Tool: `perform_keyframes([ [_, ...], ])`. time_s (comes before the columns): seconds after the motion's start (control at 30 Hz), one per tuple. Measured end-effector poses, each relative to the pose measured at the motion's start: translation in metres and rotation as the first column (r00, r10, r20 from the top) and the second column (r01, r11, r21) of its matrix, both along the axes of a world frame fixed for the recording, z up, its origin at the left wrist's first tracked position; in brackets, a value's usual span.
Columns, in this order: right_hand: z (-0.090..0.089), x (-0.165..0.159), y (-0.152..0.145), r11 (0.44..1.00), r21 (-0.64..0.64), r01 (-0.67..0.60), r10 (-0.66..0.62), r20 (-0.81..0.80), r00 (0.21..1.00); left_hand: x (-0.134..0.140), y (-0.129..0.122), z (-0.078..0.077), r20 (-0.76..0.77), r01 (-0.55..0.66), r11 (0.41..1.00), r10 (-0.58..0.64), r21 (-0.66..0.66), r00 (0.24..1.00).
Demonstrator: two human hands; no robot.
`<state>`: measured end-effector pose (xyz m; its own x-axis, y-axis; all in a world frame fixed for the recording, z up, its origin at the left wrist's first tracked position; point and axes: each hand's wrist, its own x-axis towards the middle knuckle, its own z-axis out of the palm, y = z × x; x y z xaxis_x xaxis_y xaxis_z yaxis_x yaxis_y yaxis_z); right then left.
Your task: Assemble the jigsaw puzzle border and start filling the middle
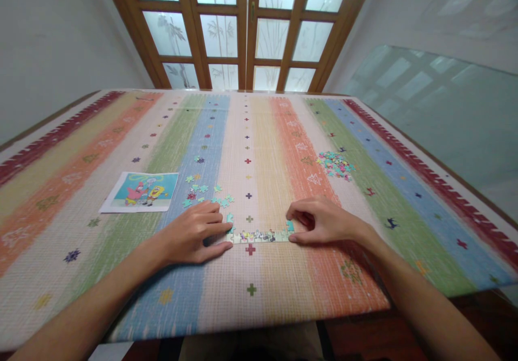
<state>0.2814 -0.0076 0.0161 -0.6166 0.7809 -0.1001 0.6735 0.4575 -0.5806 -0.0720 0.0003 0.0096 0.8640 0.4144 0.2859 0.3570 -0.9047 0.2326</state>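
A joined strip of jigsaw puzzle (259,237) lies flat on the striped tablecloth, with short turquoise upright ends at its left and right. My left hand (198,234) rests at the left end, thumb at the lower corner and index finger against the turquoise side piece. At the opposite end, my right hand (319,222) curls its thumb and fingers around the right corner, beside another turquoise piece (290,226). Both hands grip the strip by its ends. Loose turquoise puzzle pieces (203,189) are scattered just beyond my left hand.
A printed cartoon picture (141,192) lies to the left. A heap of mixed puzzle pieces (335,165) sits farther off to the right. The striped tablecloth (267,291) covers the table, whose near edge runs below my forearms. Glass-paned wooden doors (246,32) stand behind.
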Motion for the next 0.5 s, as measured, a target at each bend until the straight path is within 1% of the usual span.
perform_keyframes([
  [0.2,-0.0004,-0.0005,-0.0008,1.000,0.016,-0.008,0.008,0.000,1.000,-0.0002,0.0001,-0.0021,0.006,0.000,1.000,0.000,0.000,1.000],
  [0.4,-0.0019,-0.0010,-0.0012,1.000,0.019,-0.009,0.009,0.000,1.000,0.0004,-0.0013,-0.0004,0.028,0.002,1.000,-0.002,-0.002,1.000],
  [0.5,-0.0011,-0.0009,-0.0009,1.000,0.024,-0.006,0.006,0.004,1.000,-0.0053,0.0030,0.0015,0.083,-0.046,0.999,0.044,0.024,0.996],
])
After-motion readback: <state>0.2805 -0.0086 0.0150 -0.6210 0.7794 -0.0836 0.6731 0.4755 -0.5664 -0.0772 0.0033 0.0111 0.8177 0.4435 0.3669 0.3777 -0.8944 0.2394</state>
